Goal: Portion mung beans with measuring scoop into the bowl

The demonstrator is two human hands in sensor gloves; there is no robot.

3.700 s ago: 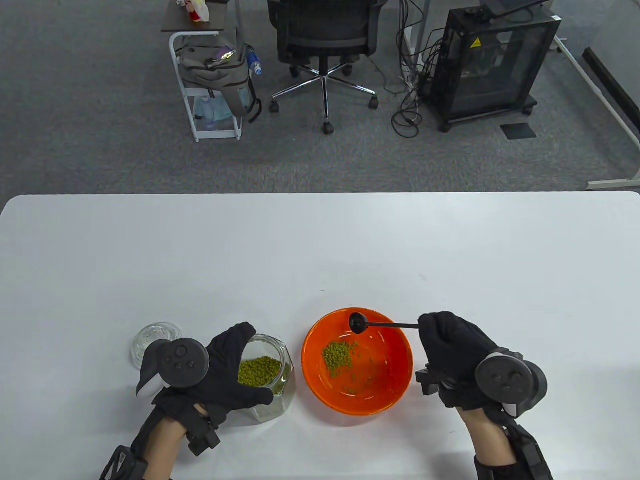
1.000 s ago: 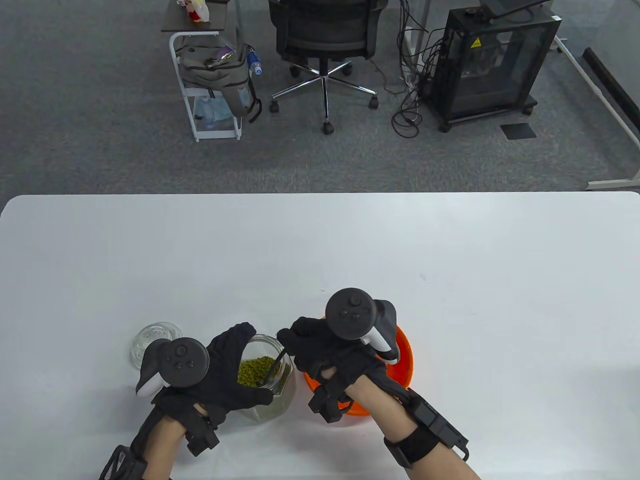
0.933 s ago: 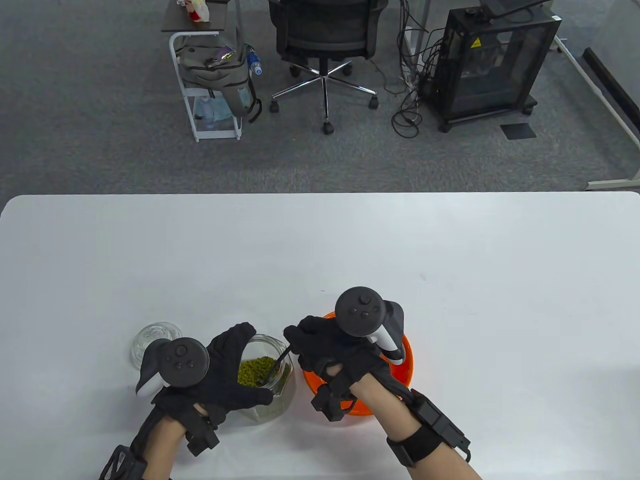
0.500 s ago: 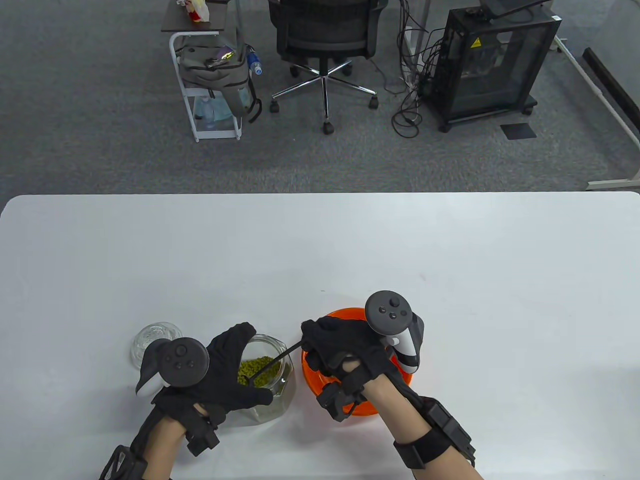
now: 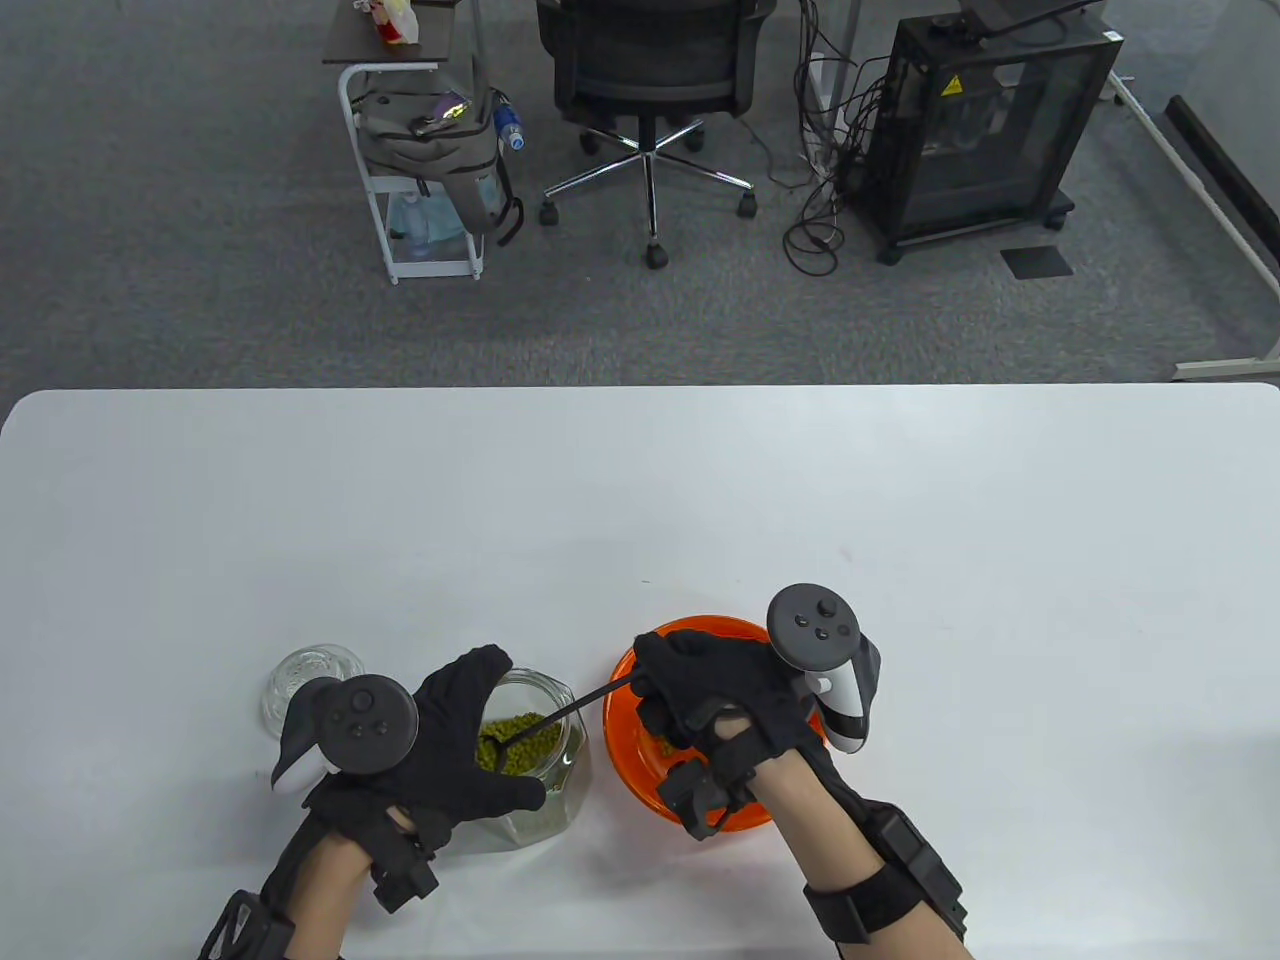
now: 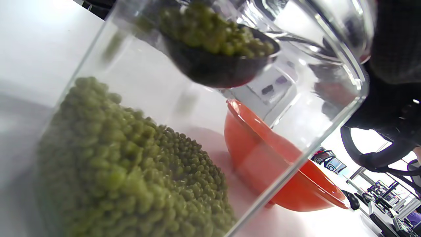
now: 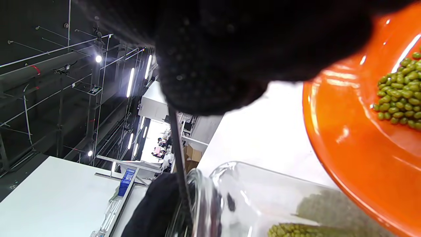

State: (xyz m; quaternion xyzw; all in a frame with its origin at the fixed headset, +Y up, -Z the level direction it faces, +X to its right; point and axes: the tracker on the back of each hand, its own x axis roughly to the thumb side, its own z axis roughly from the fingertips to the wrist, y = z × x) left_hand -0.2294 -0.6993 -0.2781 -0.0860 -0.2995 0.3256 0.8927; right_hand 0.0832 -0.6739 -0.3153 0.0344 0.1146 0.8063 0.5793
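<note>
A glass jar (image 5: 545, 770) of green mung beans (image 5: 520, 745) stands near the table's front edge, and my left hand (image 5: 440, 745) grips it from the left. My right hand (image 5: 705, 690) pinches the thin handle of a black measuring scoop (image 5: 560, 715). The scoop's cup (image 6: 217, 62) hangs inside the jar's mouth, heaped with beans, above the bean pile (image 6: 131, 171). An orange bowl (image 5: 625, 735) sits just right of the jar, partly under my right hand, with a small heap of beans (image 7: 399, 95) in it.
A clear glass lid (image 5: 300, 680) lies on the table left of the jar, behind my left hand. The white table (image 5: 640, 500) stretches far beyond the bowl. An office chair (image 5: 650, 80), a cart and a black cabinet stand on the floor behind.
My right hand has drawn back to the right over the bowl, lifting the loaded scoop up out of the bean pile toward the jar's mouth. The left hand and jar have not moved.
</note>
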